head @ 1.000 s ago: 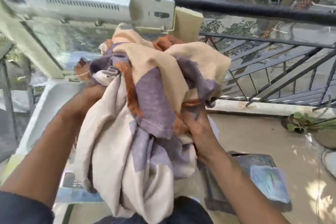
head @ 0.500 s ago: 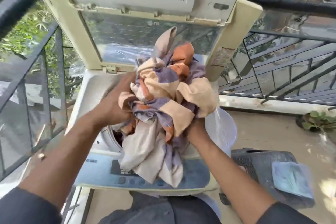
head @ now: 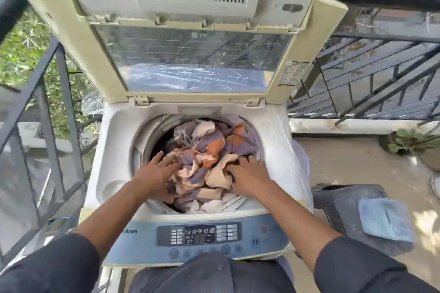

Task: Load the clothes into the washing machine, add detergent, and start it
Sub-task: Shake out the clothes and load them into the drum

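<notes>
A top-loading washing machine stands in front of me with its lid raised upright. A bundle of beige, purple and orange cloth fills the round drum opening. My left hand lies flat on the cloth's left side, fingers spread. My right hand presses on the right side with its fingertips tucked into a beige fold. The blue control panel with buttons and a display runs along the near edge. No detergent container is recognisable.
A black metal railing encloses the balcony on the left and behind. To the right stands a dark plastic stool with a pale blue packet on it. A potted plant sits at the far right on the floor.
The cloth bundle, held up in both hands above the machine, has gone down into the drum. Both hands now rest on top of it.
</notes>
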